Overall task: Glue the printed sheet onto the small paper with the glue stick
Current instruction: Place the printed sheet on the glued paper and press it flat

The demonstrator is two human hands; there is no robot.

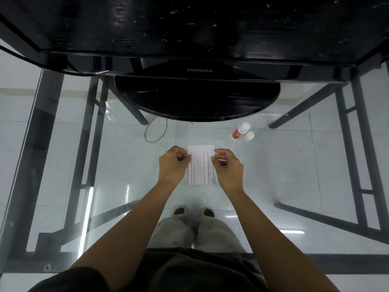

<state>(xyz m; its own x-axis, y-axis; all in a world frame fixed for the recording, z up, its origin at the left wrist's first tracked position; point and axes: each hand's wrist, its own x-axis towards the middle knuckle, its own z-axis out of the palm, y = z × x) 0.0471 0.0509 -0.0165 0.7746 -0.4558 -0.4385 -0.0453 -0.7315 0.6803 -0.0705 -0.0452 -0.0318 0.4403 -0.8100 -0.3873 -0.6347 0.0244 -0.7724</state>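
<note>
A white printed sheet with lines of small text lies on the glass table between my hands. My left hand pinches its left edge near the top corner with curled fingers. My right hand pinches the right edge the same way. I cannot tell whether a small paper lies under the sheet. The red-and-white glue stick lies on its side to the upper right, and its white cap stands beside it, off the stick.
A black Samsung monitor on a round base stands just behind the sheet. The glass table top shows the black frame, a floor cable and my feet below.
</note>
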